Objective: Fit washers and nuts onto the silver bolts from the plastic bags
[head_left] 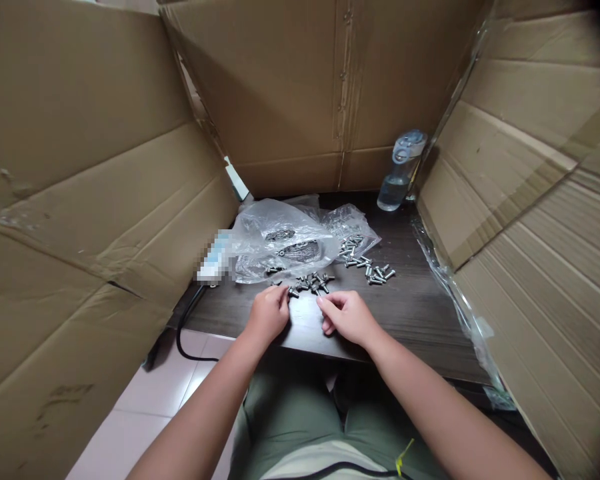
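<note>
Near the front of the dark table, my left hand [271, 311] is closed beside a small pile of bolts [314, 283]; what its fingers hold, if anything, is too small to tell. My right hand [344, 315] is closed too, thumb and index finger pinched at the near edge of the pile, at something I cannot make out. Behind the pile lies an open clear plastic bag [285, 240] with small metal parts inside. Another clear bag [350, 223] sits to its right, with silvery screws [377, 273] spilling from it onto the table.
Tall cardboard walls [290, 80] enclose the table [410, 320] at the left, back and right. A water bottle [400, 173] stands at the back right corner. A blurred white and blue object [216, 259] and a black cable [181, 333] are at the left edge.
</note>
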Action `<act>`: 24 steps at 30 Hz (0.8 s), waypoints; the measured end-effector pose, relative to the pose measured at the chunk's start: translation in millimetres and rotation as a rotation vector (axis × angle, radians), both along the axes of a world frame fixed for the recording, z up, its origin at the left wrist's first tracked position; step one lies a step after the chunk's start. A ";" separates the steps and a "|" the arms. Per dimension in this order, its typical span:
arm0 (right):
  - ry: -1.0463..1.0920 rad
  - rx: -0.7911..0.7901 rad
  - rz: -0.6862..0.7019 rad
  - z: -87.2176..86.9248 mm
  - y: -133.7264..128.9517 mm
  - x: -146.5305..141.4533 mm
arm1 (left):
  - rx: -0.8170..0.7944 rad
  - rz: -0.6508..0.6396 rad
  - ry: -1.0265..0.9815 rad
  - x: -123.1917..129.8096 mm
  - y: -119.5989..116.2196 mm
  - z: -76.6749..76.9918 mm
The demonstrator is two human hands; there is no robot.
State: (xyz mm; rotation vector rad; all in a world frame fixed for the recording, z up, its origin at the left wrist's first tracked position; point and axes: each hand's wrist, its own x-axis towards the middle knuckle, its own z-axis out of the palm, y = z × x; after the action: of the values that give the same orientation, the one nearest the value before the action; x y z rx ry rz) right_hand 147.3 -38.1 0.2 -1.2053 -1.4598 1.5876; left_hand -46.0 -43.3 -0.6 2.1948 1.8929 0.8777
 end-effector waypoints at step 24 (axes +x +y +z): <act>-0.138 0.841 0.102 2.1 -12.0 6.5 | -0.630 0.181 -2.057 58.6 -19.8 25.3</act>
State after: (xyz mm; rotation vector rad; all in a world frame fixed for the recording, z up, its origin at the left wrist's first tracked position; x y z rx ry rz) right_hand 153.8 -50.2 2.3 -0.7457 -2.0036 0.7762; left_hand 12.6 -63.1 24.7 0.0829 0.8297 1.3022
